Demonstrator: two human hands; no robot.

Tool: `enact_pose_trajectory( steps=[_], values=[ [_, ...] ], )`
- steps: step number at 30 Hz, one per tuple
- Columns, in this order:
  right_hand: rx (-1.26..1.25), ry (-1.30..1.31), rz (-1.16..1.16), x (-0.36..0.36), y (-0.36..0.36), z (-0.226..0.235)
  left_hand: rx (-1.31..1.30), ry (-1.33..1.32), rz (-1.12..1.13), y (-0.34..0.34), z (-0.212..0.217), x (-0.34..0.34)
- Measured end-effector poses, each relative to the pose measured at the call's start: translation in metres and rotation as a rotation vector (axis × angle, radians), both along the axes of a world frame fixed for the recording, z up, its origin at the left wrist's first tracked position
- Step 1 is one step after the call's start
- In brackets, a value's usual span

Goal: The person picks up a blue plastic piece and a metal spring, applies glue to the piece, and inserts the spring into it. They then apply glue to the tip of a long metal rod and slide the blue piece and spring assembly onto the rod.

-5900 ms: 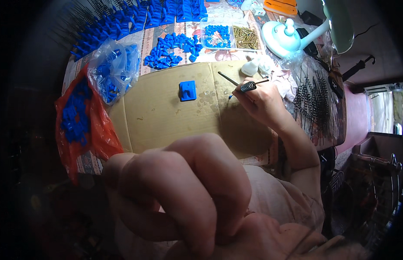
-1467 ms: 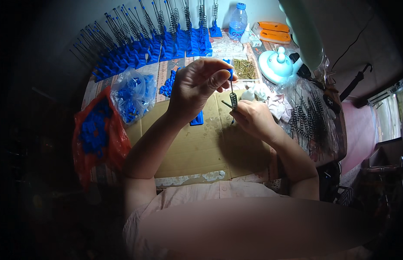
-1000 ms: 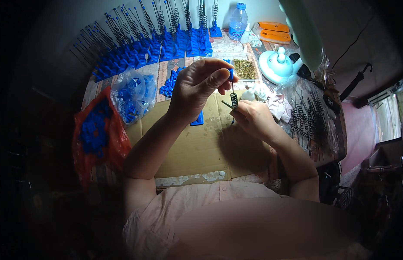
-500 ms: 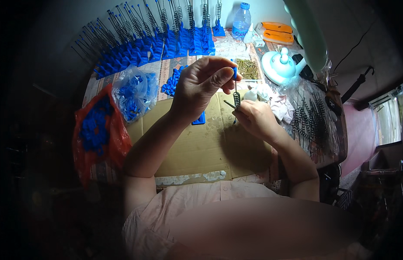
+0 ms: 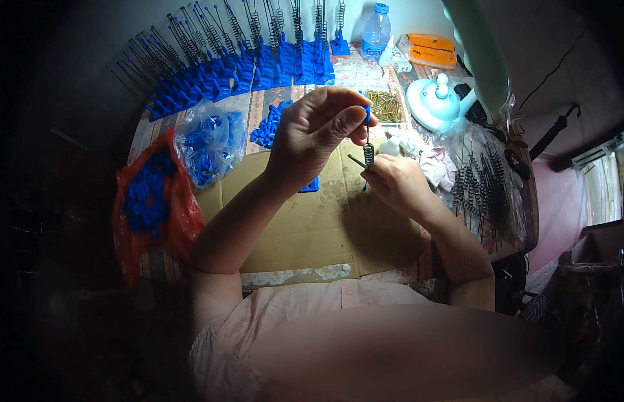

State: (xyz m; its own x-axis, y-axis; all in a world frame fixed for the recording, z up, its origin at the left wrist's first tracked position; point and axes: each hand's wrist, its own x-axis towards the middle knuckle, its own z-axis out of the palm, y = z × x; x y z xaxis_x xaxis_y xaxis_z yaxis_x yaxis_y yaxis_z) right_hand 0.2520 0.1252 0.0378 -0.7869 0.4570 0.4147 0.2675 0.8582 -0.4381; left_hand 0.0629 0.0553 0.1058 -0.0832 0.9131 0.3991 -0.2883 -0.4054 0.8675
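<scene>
Between the thumb and fingers of my left hand (image 5: 312, 134) is a small blue plastic tip (image 5: 367, 115) on the upper end of a black wire spring (image 5: 369, 154). My right hand (image 5: 399, 184) is closed round the spring's lower part, just beneath its coils. A short dark rod end (image 5: 355, 161) juts out to the left from those right fingers; whether it belongs to the spring I cannot tell. Behind my left wrist a blue plastic piece (image 5: 313, 185) lies partly hidden on the cardboard sheet (image 5: 292, 228). The spring stands upright over that sheet.
Rows of blue bases with upright springs (image 5: 258, 74) line the back left. Nearby are a pile of blue parts (image 5: 264, 130), a clear bag (image 5: 211, 144) and a red bag (image 5: 184, 221). Brass screws (image 5: 384, 107), a lamp base (image 5: 436, 104) and bagged springs (image 5: 483, 184) sit rightward.
</scene>
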Motion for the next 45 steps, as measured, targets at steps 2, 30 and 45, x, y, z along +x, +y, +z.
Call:
enact_pose_trajectory(
  steps=[2, 30, 45],
  values=[
    [-0.002, 0.003, -0.001, -0.0003, -0.0003, -0.0001, 0.021, 0.023, 0.005, -0.0007, 0.0003, 0.0001],
    [0.004, -0.004, -0.010, -0.0003, -0.0011, -0.0010, 0.048, 0.079, 0.048, -0.0011, 0.0028, 0.0035],
    [-0.004, -0.053, -0.005, 0.0010, -0.0004, 0.0028, 0.008, 0.069, -0.020, 0.0039, 0.0026, -0.0042]
  ],
)
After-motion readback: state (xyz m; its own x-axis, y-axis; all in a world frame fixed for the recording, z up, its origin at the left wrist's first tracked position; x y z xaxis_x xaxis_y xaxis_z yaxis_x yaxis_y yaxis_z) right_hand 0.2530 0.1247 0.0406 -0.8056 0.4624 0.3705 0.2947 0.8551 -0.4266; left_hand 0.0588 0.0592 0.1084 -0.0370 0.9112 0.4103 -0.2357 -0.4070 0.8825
